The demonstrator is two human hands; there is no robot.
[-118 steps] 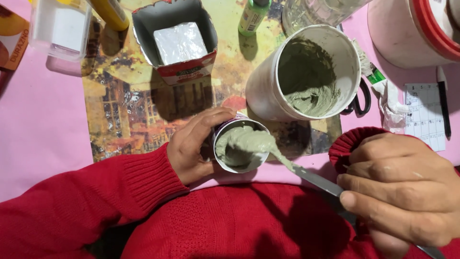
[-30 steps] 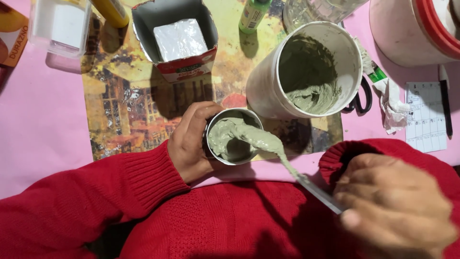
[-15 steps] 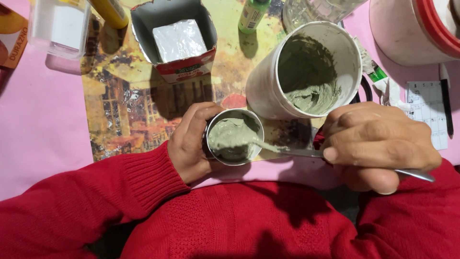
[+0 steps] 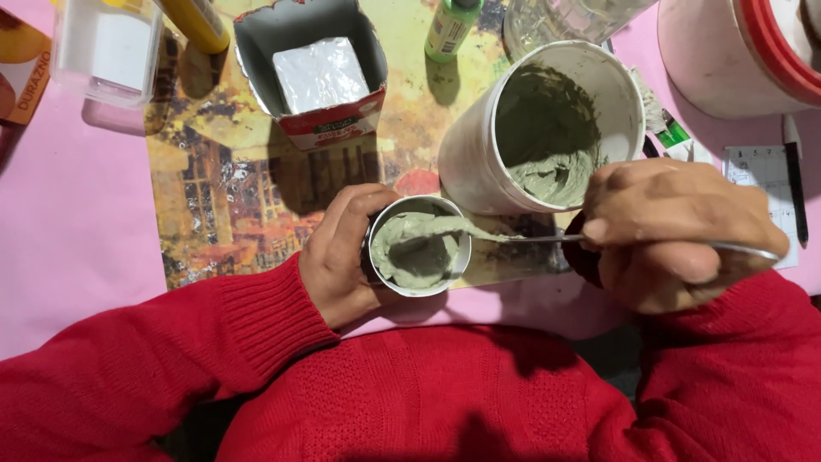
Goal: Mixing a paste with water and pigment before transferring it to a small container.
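Grey-green paste point(image 4: 419, 250) fills most of a small round cup point(image 4: 417, 246) that sits near the middle of the desk point(image 4: 68, 239), just in front of the person's red-sleeved chest. The left hand point(image 4: 342, 257) wraps round the cup's left side, its grip closed on the wall to steady it. The right hand point(image 4: 676, 235) is clenched in a tight grip on the handle of a metal spoon point(image 4: 547, 238), which reaches leftward so that its bowl lies in the paste at the cup's far edge.

Touching the cup on its far right side, a large white tub point(image 4: 547, 128) is tipped toward the person; a thin coat of the same paste clings to its inside wall and a modest lump lies in the lower part.

Judging from this, the filling looks well advanced: the cup is close to full, though the surface is uneven, heaped on the left and dipped in the centre. What seems left is levelling and perhaps a last spoonful.

Farther off on a printed mat point(image 4: 214, 197) stand an open carton point(image 4: 312, 68) holding a foil-wrapped block, a green bottle point(image 4: 451, 26) and a clear plastic box point(image 4: 107, 51).
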